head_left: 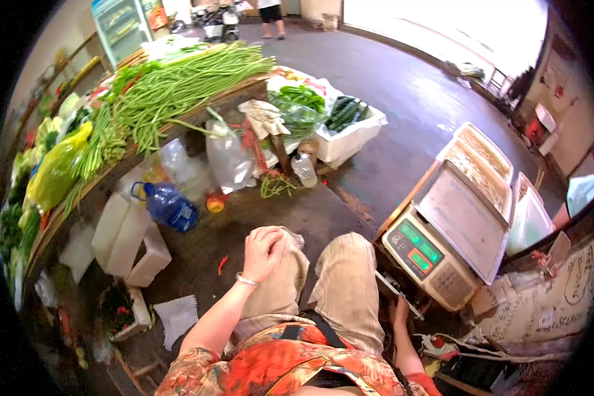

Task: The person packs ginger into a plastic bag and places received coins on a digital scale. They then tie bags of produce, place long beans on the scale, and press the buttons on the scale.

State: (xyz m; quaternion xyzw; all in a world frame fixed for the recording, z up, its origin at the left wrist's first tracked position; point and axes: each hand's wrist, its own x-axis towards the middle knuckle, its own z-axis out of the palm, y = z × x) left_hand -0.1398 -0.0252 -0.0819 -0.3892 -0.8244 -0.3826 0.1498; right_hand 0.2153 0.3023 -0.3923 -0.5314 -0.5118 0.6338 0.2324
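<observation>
My left hand [263, 253] lies over my left knee, holding nothing, its fingers spread loosely on the beige trousers [346, 284]. Low beside my right thigh, my right hand [398, 311] is closed at a thin, flat, pale-edged object [391, 285]; its fingers are partly hidden and I cannot tell what this object is. Just above that hand stands a weighing scale [432, 254] with green lit displays and a metal pan [467, 214]. On the floor ahead of my left hand are a blue plastic jug [171, 206] and a red-yellow fruit [216, 202].
Long green stalks [185, 86] cover a stall at the left, with a yellow bag [59, 168] nearby. White foam boxes [346, 142] hold greens and cucumbers. Pale food fills trays [478, 171] behind the scale. A foam box [129, 241] lies left; a person [270, 16] stands far back.
</observation>
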